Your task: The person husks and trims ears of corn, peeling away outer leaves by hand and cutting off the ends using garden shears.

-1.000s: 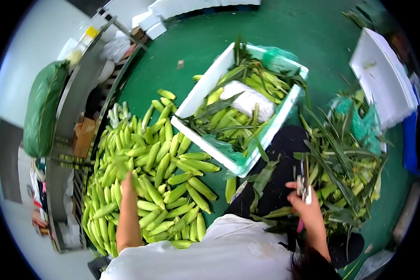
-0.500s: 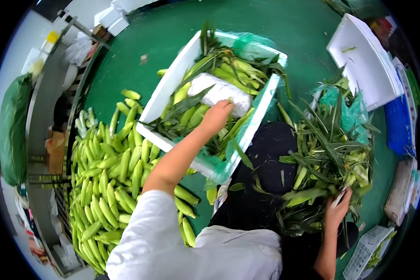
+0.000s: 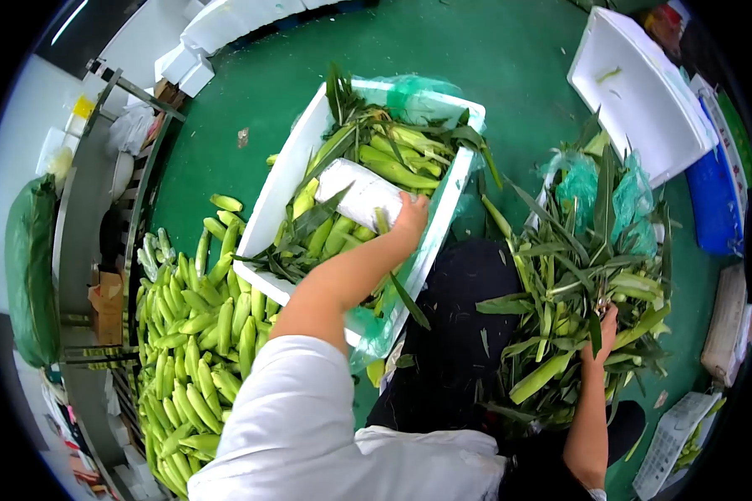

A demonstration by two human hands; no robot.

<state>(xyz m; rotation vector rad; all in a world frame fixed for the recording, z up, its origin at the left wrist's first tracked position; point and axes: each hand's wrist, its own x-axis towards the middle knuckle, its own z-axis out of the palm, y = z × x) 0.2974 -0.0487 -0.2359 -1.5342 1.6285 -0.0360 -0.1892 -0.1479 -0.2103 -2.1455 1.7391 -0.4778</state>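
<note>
A white foam box (image 3: pixel 280 196) holds green corn ears, long leaves and a white wrapped bundle (image 3: pixel 360 194). My left hand (image 3: pixel 411 219) reaches into this box at the right end of the bundle, its fingers bent; whether they grip a corn ear or the bundle is hidden. On the right, my right hand (image 3: pixel 603 330) is closed among the leaves of a heap of husks (image 3: pixel 551 367), around something small that I cannot make out. A big pile of trimmed corn ears (image 3: pixel 196 359) lies at the left.
An empty foam box (image 3: pixel 635 92) stands tilted at the upper right, beside a blue crate (image 3: pixel 714 204). Metal shelving (image 3: pixel 79 250) and a green sack (image 3: pixel 32 271) line the left side. A white basket (image 3: pixel 668 447) sits at the lower right.
My left hand has gone from the corn pile to the foam box, then slightly further right. My right hand has moved from above my leg into the leaf heap. The view has shifted.
</note>
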